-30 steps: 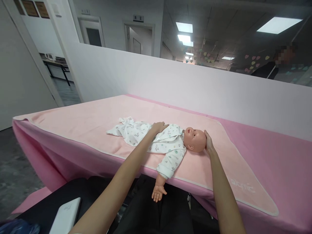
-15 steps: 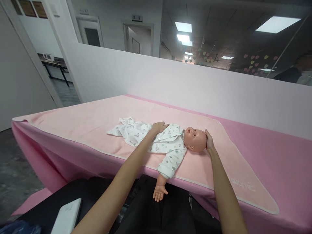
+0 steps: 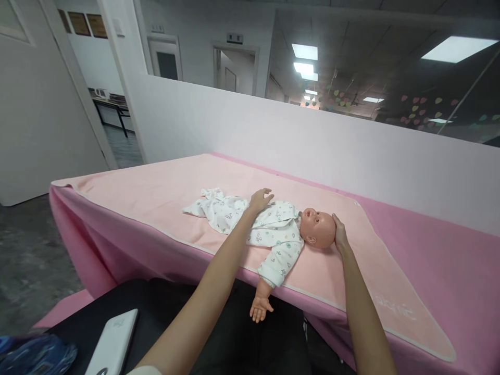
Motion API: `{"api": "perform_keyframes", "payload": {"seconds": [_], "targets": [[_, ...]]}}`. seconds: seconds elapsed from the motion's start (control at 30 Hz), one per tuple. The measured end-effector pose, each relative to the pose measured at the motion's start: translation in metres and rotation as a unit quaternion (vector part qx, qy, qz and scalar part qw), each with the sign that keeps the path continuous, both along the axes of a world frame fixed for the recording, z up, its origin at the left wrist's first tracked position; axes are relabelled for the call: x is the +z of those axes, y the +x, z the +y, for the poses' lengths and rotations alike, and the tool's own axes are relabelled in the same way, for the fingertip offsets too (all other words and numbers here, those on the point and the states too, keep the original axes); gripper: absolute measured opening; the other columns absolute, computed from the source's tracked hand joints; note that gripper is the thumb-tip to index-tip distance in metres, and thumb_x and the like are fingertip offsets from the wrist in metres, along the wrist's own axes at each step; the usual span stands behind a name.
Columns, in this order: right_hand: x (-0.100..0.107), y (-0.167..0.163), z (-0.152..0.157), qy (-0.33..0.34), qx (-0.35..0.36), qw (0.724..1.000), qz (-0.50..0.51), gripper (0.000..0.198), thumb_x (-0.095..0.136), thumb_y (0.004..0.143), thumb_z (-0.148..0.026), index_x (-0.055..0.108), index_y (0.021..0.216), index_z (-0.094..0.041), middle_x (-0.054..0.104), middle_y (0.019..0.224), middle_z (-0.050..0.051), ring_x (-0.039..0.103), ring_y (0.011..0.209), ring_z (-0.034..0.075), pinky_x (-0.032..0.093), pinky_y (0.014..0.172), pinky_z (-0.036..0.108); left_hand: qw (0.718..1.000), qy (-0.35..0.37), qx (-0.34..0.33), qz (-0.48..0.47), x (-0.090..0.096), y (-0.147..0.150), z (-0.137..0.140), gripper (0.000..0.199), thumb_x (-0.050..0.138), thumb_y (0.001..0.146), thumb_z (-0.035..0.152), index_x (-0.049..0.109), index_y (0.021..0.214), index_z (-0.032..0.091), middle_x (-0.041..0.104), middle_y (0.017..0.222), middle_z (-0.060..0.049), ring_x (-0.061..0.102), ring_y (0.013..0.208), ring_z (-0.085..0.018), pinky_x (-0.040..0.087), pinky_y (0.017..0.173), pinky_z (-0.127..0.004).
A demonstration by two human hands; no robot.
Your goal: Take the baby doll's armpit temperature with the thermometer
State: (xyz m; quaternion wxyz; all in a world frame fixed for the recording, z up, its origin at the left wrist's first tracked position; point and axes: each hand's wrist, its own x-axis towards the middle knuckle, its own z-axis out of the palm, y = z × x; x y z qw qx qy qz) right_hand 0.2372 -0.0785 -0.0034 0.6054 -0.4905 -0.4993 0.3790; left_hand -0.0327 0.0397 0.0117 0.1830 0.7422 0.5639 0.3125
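A baby doll (image 3: 317, 229) lies on its back on a peach mat (image 3: 148, 198), its head to the right and its face turned up. It wears a white printed outfit (image 3: 269, 234), and one bare arm hangs over the table's near edge. My left hand (image 3: 261, 200) is over the doll's belly with fingers apart and slightly raised; whether the palm touches the cloth is hidden. Against the crown of the doll's head rests my right hand (image 3: 339, 232), fingers stretched along it and not wrapped round it.
Pink cloth (image 3: 437, 255) covers the table under the mat. A white wall (image 3: 242, 120) with a window above runs along the back. At lower left, a white power-bank-like slab (image 3: 113, 341) and a blue crumpled item (image 3: 39, 354) lie on a black surface. A door (image 3: 50, 104) stands at left.
My left hand's fingers have lifted off the doll's belly and spread. The right hand stays at the doll's head. The whole view has shifted slightly to the left.
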Motion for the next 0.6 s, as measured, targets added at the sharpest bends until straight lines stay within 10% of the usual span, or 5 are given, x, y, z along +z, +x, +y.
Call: {"api": "perform_keyframes", "payload": {"seconds": [0.2,0.37,0.6], "targets": [[0.001,0.000,0.003,-0.031,0.041,0.997,0.060,0.053,0.041,0.076,-0.059,0.067,0.088,-0.013,0.069,0.093,0.012,0.062,0.093,0.030,0.048,0.083,0.042,0.953,0.003,-0.156,-0.259,0.014,0.002,-0.018,0.048,0.020,0.091,0.042,0.051,0.116,0.015,0.058,0.113,-0.012,0.055,0.102,-0.019,0.046,0.081,-0.031],[0.001,-0.002,0.004,-0.039,0.044,0.989,0.134,0.045,0.049,0.074,-0.052,0.067,0.082,-0.012,0.070,0.087,0.012,0.063,0.088,0.029,0.047,0.082,0.042,0.938,-0.061,-0.317,-0.129,0.019,0.026,-0.044,0.043,0.056,0.072,0.047,0.061,0.102,0.016,0.065,0.088,-0.006,0.058,0.078,-0.017,0.044,0.066,-0.026],[-0.006,0.004,0.010,-0.030,-0.012,0.993,0.116,0.040,0.052,0.073,-0.049,0.064,0.080,-0.012,0.070,0.081,0.009,0.064,0.082,0.025,0.047,0.081,0.039,0.954,-0.008,-0.297,-0.035,0.022,0.043,-0.057,0.034,0.066,0.060,0.042,0.068,0.084,0.018,0.063,0.073,-0.002,0.053,0.068,-0.015,0.035,0.058,-0.023]]}}
